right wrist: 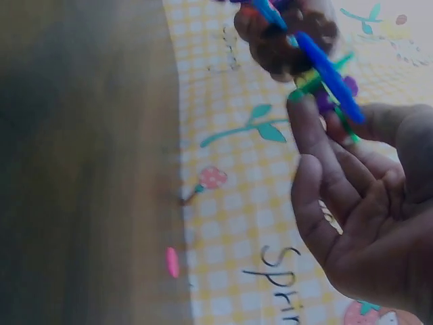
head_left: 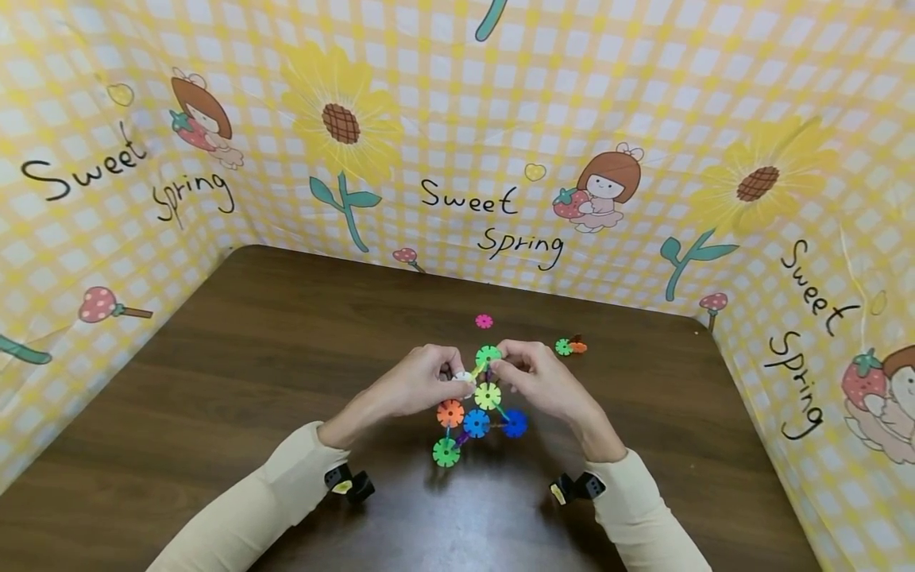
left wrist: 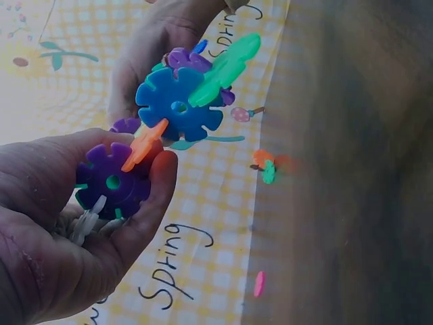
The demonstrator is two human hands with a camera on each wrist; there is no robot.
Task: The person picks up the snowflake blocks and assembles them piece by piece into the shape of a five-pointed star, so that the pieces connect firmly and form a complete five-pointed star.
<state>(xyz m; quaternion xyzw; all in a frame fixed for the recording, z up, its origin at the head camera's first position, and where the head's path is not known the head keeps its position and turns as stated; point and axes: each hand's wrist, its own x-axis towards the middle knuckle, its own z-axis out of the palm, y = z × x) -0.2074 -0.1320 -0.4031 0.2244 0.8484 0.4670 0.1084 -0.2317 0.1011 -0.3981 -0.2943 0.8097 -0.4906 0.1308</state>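
Both hands hold up one assembly of notched plastic discs slotted together over the table. My left hand (head_left: 427, 381) pinches its left side at a white disc (head_left: 463, 384); in the left wrist view a purple disc (left wrist: 122, 193) shows between thumb and fingers, joined to an orange disc (left wrist: 145, 144). My right hand (head_left: 539, 377) grips the upper right part by a green disc (head_left: 488, 355). Below the hands hang a yellow-green disc (head_left: 488, 396), a blue disc (head_left: 476, 423), a dark blue disc (head_left: 515, 423) and another green disc (head_left: 446, 453). A brown disc (right wrist: 264, 47) shows in the right wrist view.
A loose pink disc (head_left: 484, 321) lies on the brown wooden table (head_left: 286, 334) beyond the hands. Farther right sits a small cluster with a green disc (head_left: 564, 347) and an orange disc (head_left: 578, 348). Checked yellow cloth (head_left: 457, 143) walls the table's back and sides.
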